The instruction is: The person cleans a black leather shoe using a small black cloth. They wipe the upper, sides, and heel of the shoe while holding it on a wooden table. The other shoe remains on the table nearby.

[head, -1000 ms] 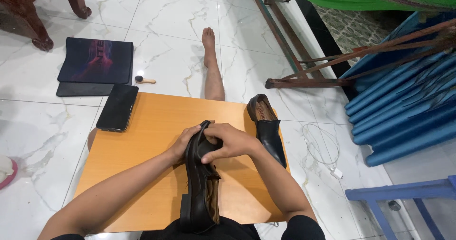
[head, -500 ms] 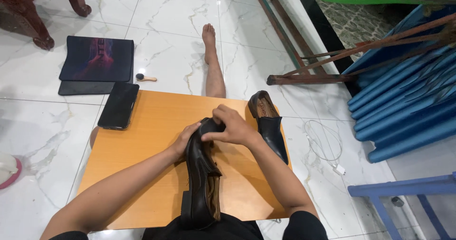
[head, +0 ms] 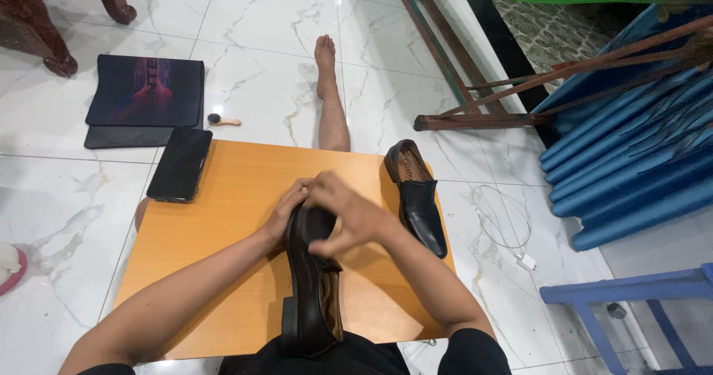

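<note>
Black leather shoe: a dress shoe (head: 312, 286) lies lengthwise on the surface, heel toward the person, toe pointing away, tilted onto its side so the tan lining shows.
Left grip: the left hand (head: 286, 212) cups the toe end from the left, fingers curled against the upper and closed on the shoe.
Right grip: the right hand (head: 347, 217) lies over the toe from the right, fingers bent down onto the leather; it looks blurred, and whether it clamps the shoe or only presses on it I cannot tell.
Surface: an orange wooden board (head: 223, 271) carries the shoe and both forearms.
Second shoe: a matching black shoe (head: 417, 200) lies at the board's right edge, upright, apart from the hands.
Phone: a dark smartphone (head: 180, 163) rests at the board's far left corner, partly over the edge.
Floor: white marble tiles (head: 267, 18) with a dark mat (head: 145, 93), a small brush (head: 223, 120) just beside it, and a white cable (head: 509, 226) to the right.
Leg: a bare leg (head: 330, 100) stretches out beyond the board.
</note>
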